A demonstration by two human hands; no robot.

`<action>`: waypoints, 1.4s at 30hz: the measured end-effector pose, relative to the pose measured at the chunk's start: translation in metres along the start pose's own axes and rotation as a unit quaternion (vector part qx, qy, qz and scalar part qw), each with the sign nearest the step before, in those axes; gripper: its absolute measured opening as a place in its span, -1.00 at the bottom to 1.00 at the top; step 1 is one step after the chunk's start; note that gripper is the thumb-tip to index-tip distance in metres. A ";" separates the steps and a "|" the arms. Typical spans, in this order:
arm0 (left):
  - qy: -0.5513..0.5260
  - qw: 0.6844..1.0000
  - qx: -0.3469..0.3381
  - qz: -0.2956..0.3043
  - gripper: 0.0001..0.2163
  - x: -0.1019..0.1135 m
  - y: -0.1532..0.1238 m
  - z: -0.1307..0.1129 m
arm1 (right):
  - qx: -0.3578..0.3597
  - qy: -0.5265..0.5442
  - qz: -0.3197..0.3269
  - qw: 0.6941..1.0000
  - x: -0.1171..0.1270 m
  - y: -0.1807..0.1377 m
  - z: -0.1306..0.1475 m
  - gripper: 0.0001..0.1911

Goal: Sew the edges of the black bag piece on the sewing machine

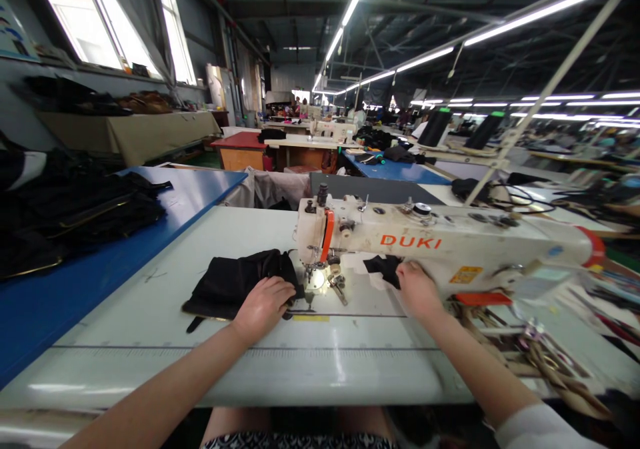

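A black fabric piece (230,279) with a gold-coloured zipper along its lower edge lies left of the sewing machine's needle area. My left hand (267,305) has its fingers over the right end of this piece, gripping its edge; the thumb is mostly hidden. Under the arm of the white sewing machine (370,232), small black fabric pieces (385,269) lie on white pieces (355,263). Bent fingers of my right hand (419,290) pinch at the right end of those small black pieces. The lit presser-foot area (315,281) is between both hands.
A ruler scale (225,352) runs along the front of the pale sewing table (150,322). Dark garments (90,215) with gold zippers lie on the blue table (200,192) at left. Straps and clips (540,362) sit right. Large black thread cones (434,127) stand behind.
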State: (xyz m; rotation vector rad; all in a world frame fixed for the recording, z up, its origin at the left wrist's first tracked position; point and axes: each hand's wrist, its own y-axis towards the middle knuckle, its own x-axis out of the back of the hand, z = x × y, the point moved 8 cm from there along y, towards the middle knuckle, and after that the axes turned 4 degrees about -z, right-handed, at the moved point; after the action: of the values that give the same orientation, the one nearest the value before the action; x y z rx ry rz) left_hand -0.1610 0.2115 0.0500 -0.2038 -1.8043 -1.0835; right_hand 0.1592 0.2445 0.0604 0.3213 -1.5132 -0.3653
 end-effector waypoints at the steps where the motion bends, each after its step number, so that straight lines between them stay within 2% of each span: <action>1: 0.001 1.000 0.000 -0.001 -0.74 0.000 0.000 0.000 | 0.002 0.014 -0.016 1.000 0.006 0.000 -0.001 -0.81; 4: -0.001 1.000 0.004 -0.007 -0.74 0.001 -0.001 0.001 | 0.018 0.066 -0.051 0.996 0.023 -0.002 -0.001 -0.83; 7: -0.011 1.000 0.009 -0.028 -0.73 0.005 -0.002 0.003 | 0.047 0.124 -0.065 0.989 0.038 -0.012 0.011 -0.85; 9: -0.019 0.998 0.014 -0.050 -0.72 0.010 -0.002 0.003 | 0.067 0.177 -0.063 0.980 0.045 -0.022 0.030 -0.85; 12: -0.024 0.996 0.025 -0.081 -0.72 0.017 -0.003 0.004 | 0.121 0.239 -0.043 0.963 0.048 -0.041 0.075 -0.86; 15: -0.009 0.994 0.042 -0.097 -0.74 0.023 -0.004 0.005 | 0.201 0.217 -0.008 0.955 0.037 -0.056 0.130 -0.86; 18: 0.012 0.994 0.053 -0.096 -0.74 0.025 -0.005 0.006 | 0.265 0.127 -0.003 0.956 0.018 -0.059 0.174 -0.88; 23: 0.006 0.994 0.056 -0.094 -0.75 0.026 -0.006 0.007 | 0.310 0.087 0.004 0.947 -0.005 -0.050 0.217 -0.86; 27: -0.004 0.996 0.048 -0.081 -0.76 0.024 -0.005 0.006 | 0.323 0.109 0.016 0.940 -0.005 -0.050 0.221 -0.91; 32: -0.009 0.996 0.045 -0.078 -0.76 0.022 -0.005 0.006 | 0.237 0.222 0.008 0.946 0.008 -0.048 0.175 -0.79; 34: -0.008 0.996 0.048 -0.078 -0.75 0.021 -0.004 0.006 | 0.226 0.244 0.016 0.943 0.009 -0.049 0.164 -0.74; 39: 0.015 0.995 0.043 -0.094 -0.77 0.026 -0.003 0.005 | 0.287 0.237 0.073 0.925 0.005 -0.059 0.178 -0.72; 42: 0.044 0.995 0.005 -0.091 -0.78 0.032 0.002 0.000 | 0.326 0.226 0.087 0.914 0.006 -0.057 0.189 -0.71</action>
State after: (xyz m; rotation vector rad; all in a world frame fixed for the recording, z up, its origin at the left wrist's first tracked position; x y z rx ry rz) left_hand -0.1758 0.2023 0.0769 0.0154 -1.7738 -1.1916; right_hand -0.0311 0.1946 0.0479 0.7362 -1.1514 0.3583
